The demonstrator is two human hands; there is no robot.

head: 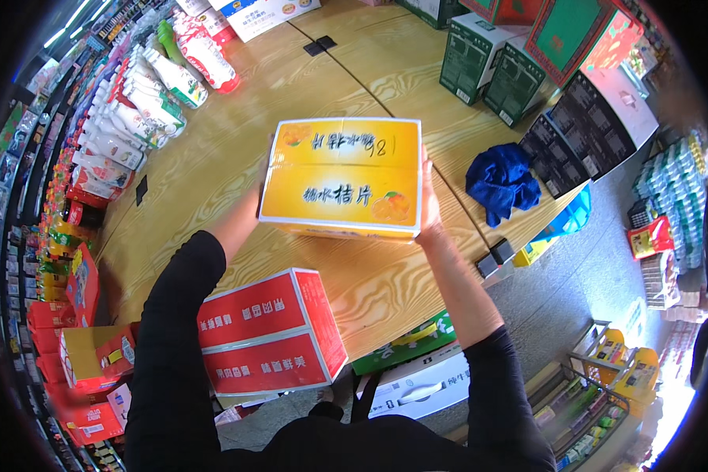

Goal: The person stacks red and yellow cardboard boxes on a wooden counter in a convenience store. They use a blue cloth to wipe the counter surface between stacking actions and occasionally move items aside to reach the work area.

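Observation:
A yellow cardboard carton (341, 177) with orange-fruit pictures and printed writing is held between my two hands over the wooden table (259, 259). My left hand (263, 187) is at the carton's left side, its fingers mostly hidden behind it. At the right side, my right hand (429, 197) presses flat along the edge. Nearer my body, a red carton (259, 333) with white edging sits at the table's near edge, beside my left forearm. A crumpled dark blue cloth (501, 182) lies on the table to the right of the yellow carton.
Bottles (153, 100) stand in rows along the left. Dark green boxes (469, 59) and black boxes (590, 118) stand at the right back. A white carton (419, 383) and a green one (404, 348) are below the near edge. Someone in dark clothing (705, 342) is at the far right.

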